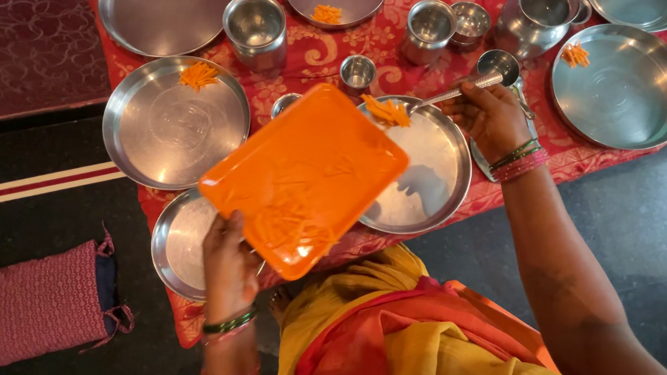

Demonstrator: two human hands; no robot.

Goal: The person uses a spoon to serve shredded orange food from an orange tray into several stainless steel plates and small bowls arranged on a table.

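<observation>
My left hand [227, 262] grips the near corner of an orange plastic tray [305, 176], held tilted above the steel plates. My right hand [490, 114] holds a steel spoon [461, 90] by its handle, its tip reaching towards a small heap of orange shredded food [386, 110] on the far rim of a round steel plate [433, 164]. The tray covers the left part of that plate and part of another plate [179, 243] below my left hand.
A red patterned cloth [347, 47] carries several steel plates, most with an orange heap, plus tumblers [256, 28], small bowls [357, 72] and a steel jug [536, 17]. A pink fabric pouch [26, 305] lies on the dark floor at left.
</observation>
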